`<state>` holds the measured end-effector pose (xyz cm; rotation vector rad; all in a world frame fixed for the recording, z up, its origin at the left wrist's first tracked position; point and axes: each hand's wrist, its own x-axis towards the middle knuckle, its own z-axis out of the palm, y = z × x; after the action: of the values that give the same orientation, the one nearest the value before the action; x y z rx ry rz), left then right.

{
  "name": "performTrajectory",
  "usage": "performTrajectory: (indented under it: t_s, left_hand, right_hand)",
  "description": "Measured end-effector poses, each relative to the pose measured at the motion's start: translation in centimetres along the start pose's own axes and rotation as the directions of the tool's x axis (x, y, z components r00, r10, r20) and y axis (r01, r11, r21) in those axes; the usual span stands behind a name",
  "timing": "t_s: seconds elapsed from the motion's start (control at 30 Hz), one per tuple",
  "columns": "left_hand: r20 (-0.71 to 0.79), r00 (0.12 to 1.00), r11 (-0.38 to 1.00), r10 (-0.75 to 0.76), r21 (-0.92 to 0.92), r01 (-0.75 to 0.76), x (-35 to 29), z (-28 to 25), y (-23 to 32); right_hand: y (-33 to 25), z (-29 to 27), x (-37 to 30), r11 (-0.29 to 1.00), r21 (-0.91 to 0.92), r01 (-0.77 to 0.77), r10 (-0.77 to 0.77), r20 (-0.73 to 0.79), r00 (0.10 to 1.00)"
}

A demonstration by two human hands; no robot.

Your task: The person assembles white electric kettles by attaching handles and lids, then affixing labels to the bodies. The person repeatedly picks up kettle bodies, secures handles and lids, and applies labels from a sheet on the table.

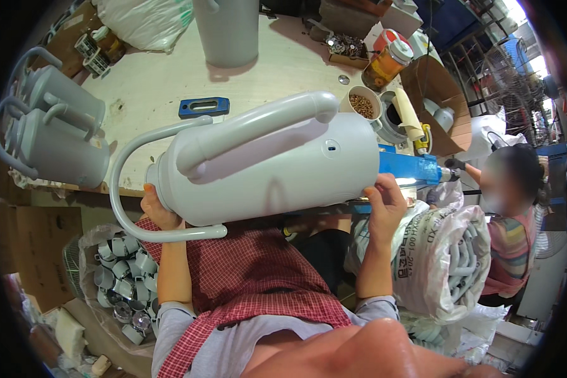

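A large light-grey insulated jug body (277, 179) lies on its side across the front of the table, in front of me. Its thick side handle points up and away, and a curved carrying handle (121, 170) loops round its neck on the left. My left hand (161, 209) is closed round the neck end, its thumb showing and most fingers hidden behind the jug. At the base end on the right, my right hand (387, 196) pinches the lower rim between thumb and fingers. A small slotted hole shows in the jug's wall near the base.
On the table (283, 57) are a blue slotted block (203, 107), grey jugs (69, 145), a cup of small brass parts (361, 104) and a blue clamp-like tool (409, 167). A bag of grey handles (460, 258) stands right, a box of grey parts left. A co-worker sits far right.
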<state>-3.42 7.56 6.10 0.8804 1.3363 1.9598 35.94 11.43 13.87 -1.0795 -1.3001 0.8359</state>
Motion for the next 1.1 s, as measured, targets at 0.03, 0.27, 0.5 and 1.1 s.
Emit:
performTrajectory:
  t_s: [0.03, 0.27, 0.5, 1.1]
  left_hand:
    - [-0.009, 1.0, 1.0, -0.024, -0.009, 0.024, 0.1, -0.2, -0.4]
    - [0.114, 0.987, 0.994, -0.111, 0.035, 0.108, 0.9, -1.8, -1.8]
    - [-0.083, 0.996, 0.993, 0.029, 0.12, -0.019, 1.0, 0.3, -0.4]
    - [-0.078, 0.996, 0.996, -0.046, 0.077, 0.052, 1.4, 0.2, 1.2]
  right_hand:
    - [0.1, 0.1, 0.1, 1.0, 0.003, -0.019, 0.019, 0.005, 1.0]
    - [0.5, -0.3, -0.2, 0.999, -0.01, -0.053, 0.054, 0.06, 0.997]
    - [-6.1, 3.6, 7.6, 0.89, -0.181, 0.418, -0.368, 0.254, 0.894]
    - [-3.9, 4.9, 9.8, 0.934, -0.202, 0.295, -0.13, 0.575, 0.808]
